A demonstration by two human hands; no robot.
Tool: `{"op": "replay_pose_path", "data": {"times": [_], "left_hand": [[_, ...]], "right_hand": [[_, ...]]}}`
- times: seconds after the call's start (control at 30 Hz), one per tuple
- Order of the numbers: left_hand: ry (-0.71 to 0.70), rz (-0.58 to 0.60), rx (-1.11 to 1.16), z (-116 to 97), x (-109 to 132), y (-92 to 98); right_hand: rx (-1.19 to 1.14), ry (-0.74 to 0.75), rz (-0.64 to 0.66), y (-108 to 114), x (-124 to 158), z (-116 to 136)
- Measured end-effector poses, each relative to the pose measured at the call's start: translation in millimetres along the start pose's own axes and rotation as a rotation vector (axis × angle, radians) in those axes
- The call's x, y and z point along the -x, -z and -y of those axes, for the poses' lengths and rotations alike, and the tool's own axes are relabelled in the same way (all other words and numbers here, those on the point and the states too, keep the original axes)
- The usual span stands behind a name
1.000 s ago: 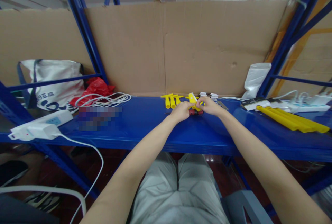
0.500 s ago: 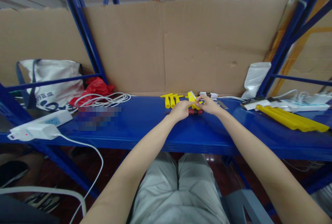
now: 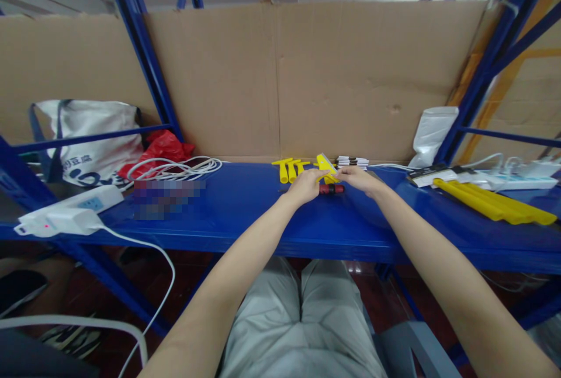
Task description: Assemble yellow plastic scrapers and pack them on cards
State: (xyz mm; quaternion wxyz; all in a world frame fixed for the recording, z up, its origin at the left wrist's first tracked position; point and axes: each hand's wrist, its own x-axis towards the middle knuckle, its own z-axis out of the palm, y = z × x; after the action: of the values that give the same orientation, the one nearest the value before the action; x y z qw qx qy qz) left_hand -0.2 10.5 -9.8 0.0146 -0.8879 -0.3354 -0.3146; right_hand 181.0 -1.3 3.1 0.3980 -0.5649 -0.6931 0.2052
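Both my hands meet at the middle of the blue shelf (image 3: 245, 214). My left hand (image 3: 307, 184) is closed in a pinch on a small yellow plastic piece (image 3: 326, 166). My right hand (image 3: 362, 179) reaches in from the right, and its fingertips touch the same yellow piece; whether it grips it is unclear. A red and black tool (image 3: 331, 189) lies on the shelf just under my hands. Several yellow T-shaped parts (image 3: 289, 167) lie to the left of the piece.
Long yellow tubes (image 3: 491, 201) and a white power strip (image 3: 517, 180) lie at the right. At the left are a coiled white cable (image 3: 175, 169), a red bag (image 3: 162, 147), another power strip (image 3: 65, 210) and a white tote bag (image 3: 87, 138). Cardboard (image 3: 280, 80) backs the shelf.
My right hand has drawn slightly to the right and opened up off the red and black tool, which now shows fully. My left hand has kept its pinch.
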Motion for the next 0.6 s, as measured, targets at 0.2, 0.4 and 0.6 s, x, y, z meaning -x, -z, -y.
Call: {"op": "replay_pose_path", "data": {"times": [0.2, 0.4, 0.6], "left_hand": [[0.012, 0.105, -0.121, -7.0, 7.0, 4.1], [0.017, 0.175, -0.202, -9.0, 8.5, 5.5], [0.009, 0.121, -0.041, -4.3, 6.4, -0.1]], "right_hand": [[-0.066, -0.074, -0.014, -0.3, 3.0, 8.1], [-0.12, -0.121, -0.071, 1.2, 4.2, 9.6], [-0.162, -0.113, -0.091, 4.9, -0.5, 2.1]]}}
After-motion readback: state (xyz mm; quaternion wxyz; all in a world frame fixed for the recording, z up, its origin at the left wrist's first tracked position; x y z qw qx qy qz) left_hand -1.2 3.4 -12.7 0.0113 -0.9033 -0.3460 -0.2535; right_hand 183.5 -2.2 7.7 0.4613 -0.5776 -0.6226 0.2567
